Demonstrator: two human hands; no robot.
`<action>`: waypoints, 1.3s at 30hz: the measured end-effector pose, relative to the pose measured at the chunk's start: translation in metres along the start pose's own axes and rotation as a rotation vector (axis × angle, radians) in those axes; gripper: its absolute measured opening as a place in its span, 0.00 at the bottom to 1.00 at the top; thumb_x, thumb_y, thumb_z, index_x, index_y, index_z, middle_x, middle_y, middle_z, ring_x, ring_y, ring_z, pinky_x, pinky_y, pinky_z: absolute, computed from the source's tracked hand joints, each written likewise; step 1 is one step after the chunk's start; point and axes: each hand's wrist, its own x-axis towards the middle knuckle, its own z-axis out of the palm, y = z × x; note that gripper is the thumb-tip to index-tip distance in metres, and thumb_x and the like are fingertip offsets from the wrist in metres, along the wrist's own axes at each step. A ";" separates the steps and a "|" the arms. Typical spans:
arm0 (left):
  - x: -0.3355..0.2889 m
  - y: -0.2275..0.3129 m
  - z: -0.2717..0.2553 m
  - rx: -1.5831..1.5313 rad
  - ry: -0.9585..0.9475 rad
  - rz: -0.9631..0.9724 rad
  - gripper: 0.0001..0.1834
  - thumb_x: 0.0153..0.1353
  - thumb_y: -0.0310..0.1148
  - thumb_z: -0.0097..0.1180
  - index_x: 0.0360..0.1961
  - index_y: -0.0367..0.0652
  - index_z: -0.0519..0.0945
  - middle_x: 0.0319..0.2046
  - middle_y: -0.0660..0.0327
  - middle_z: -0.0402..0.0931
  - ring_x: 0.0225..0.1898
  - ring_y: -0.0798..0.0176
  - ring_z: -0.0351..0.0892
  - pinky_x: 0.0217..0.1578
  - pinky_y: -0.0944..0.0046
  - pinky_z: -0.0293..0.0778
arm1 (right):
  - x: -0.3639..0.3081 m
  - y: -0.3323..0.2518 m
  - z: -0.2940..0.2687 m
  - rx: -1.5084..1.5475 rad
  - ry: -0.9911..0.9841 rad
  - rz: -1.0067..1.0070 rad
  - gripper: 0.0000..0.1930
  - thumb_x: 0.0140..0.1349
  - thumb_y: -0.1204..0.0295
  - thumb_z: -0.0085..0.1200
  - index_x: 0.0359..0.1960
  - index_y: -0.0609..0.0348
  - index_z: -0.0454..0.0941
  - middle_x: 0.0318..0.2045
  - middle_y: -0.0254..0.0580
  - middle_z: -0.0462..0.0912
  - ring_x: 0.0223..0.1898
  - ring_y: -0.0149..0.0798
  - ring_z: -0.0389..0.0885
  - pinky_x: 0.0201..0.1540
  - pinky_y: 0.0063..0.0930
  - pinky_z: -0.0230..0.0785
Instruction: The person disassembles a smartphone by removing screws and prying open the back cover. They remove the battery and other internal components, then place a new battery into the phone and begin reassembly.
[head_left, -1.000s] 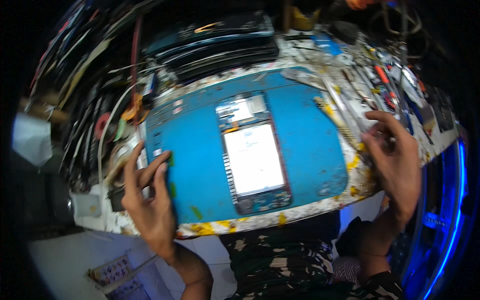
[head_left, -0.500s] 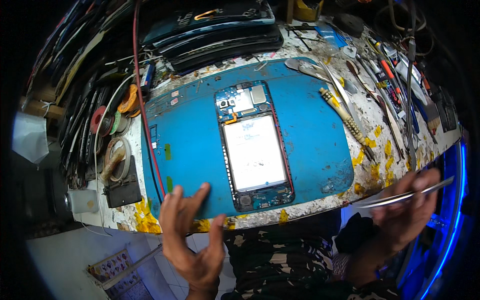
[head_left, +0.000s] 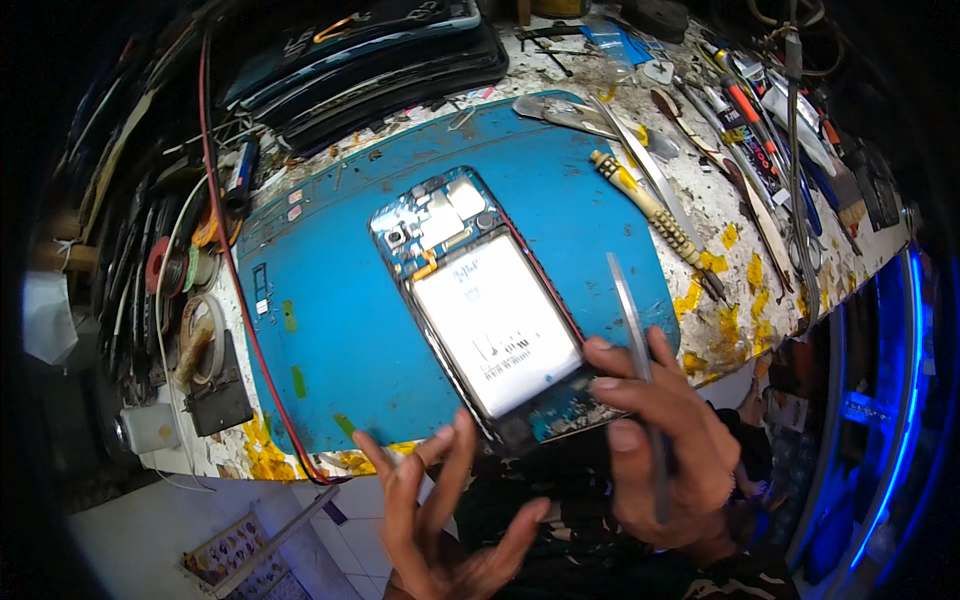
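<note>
An opened smartphone (head_left: 440, 215), its back off, rests at a slant on the blue work mat (head_left: 345, 275). A white battery (head_left: 500, 325) fills its middle, and the circuit board and a camera show at its top end. My right hand (head_left: 680, 440) is at the phone's lower right corner, fingertips at its edge, with thin metal tweezers (head_left: 628, 315) held between the fingers and pointing away from me. Fingers spread and holding nothing, my left hand (head_left: 440, 510) is by the phone's lower left edge; one fingertip is close to the frame, and I cannot tell whether it touches.
A screwdriver-like tool with a patterned handle (head_left: 650, 210) lies on the mat's right edge. Beyond it are brushes and pens (head_left: 745, 125). Stacked phone panels (head_left: 380, 80) stand at the back. A red cable (head_left: 225, 235) crosses the left side, near tape rolls (head_left: 205, 335).
My right hand has come left with the tweezers to the phone's corner. My left hand has moved lower and right. The phone has turned and its near end has shifted toward me.
</note>
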 end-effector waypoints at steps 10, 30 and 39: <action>0.018 -0.005 0.000 0.113 -0.133 0.162 0.45 0.44 0.48 0.73 0.61 0.47 0.62 0.53 0.52 0.75 0.58 0.48 0.71 0.64 0.35 0.55 | -0.029 0.024 -0.029 0.292 0.125 0.031 0.18 0.55 0.82 0.62 0.48 0.70 0.76 0.39 0.56 0.84 0.47 0.51 0.84 0.53 0.46 0.73; 0.067 -0.009 0.024 0.301 -0.380 0.445 0.36 0.54 0.56 0.56 0.57 0.39 0.74 0.58 0.48 0.73 0.64 0.43 0.67 0.63 0.44 0.60 | -0.048 0.046 -0.008 0.501 0.066 -0.024 0.13 0.60 0.70 0.62 0.42 0.61 0.73 0.35 0.59 0.84 0.37 0.49 0.86 0.37 0.36 0.79; 0.066 -0.009 0.026 0.315 -0.361 0.451 0.38 0.53 0.57 0.56 0.58 0.39 0.74 0.58 0.48 0.72 0.64 0.42 0.67 0.63 0.44 0.60 | -0.051 0.045 -0.007 0.547 0.071 0.002 0.13 0.60 0.71 0.61 0.45 0.58 0.73 0.38 0.56 0.84 0.40 0.49 0.85 0.40 0.40 0.79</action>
